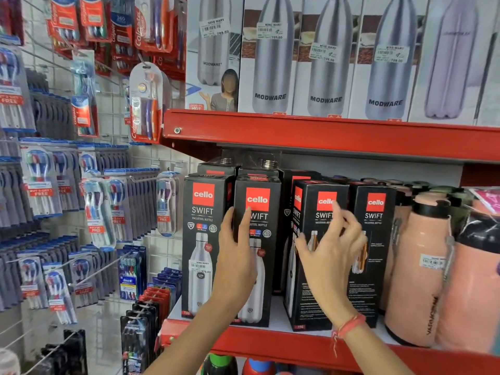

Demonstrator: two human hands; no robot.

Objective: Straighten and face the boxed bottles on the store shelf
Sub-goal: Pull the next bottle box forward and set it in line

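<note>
Several black Cello Swift bottle boxes stand in a row on the red shelf (270, 345). The leftmost box (205, 239) and the second box (261, 231) face front. My left hand (236, 255) lies flat against the second box's left front edge, fingers pointing up. The third box (311, 266) stands turned, showing its side and back panel, with a gap to its left. My right hand (330, 250) hovers in front of it, fingers spread, touching or just off its face. A fourth box (374, 212) stands to its right, back panel forward.
Peach flasks (416, 266) crowd the shelf's right end. White Modware bottle boxes (324, 63) line the shelf above. Toothbrush packs (94, 212) hang on wire pegs to the left. More black boxes stand behind the front row.
</note>
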